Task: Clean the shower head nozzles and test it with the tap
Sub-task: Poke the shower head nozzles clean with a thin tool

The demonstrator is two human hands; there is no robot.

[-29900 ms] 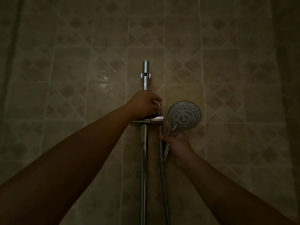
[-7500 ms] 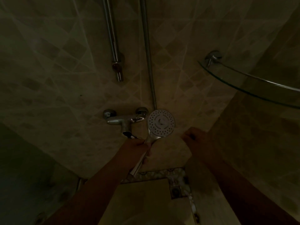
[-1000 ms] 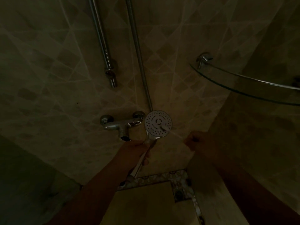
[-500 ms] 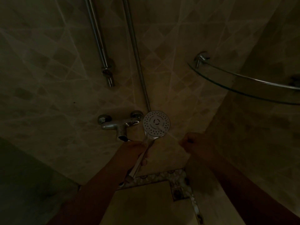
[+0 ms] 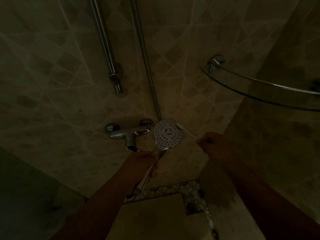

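Shower head (image 5: 168,132): pale silver-white face, dotted with rings of dark nozzle holes round a central ring mark.
Tap (image 5: 129,134): chrome, dull grey with bright glints.
Rail (image 5: 103,40) and hose (image 5: 143,49): silver-grey metal.
Wall tiles (image 5: 52,66): beige, with darker brown diamond pattern and pale grout lines.
Corner shelf (image 5: 259,94): clear glass, greenish edge, chrome bracket.
Floor border (image 5: 190,187): dark and pale mosaic band round plain tan tile.

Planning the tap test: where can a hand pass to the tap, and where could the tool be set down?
Free: the wall tile left of the tap, under the rail end. The glass shelf looks bare, though its far end is dark. Crowded: between the tap and the shower head, where the left hand grips the handle and the right hand holds a thin tool.
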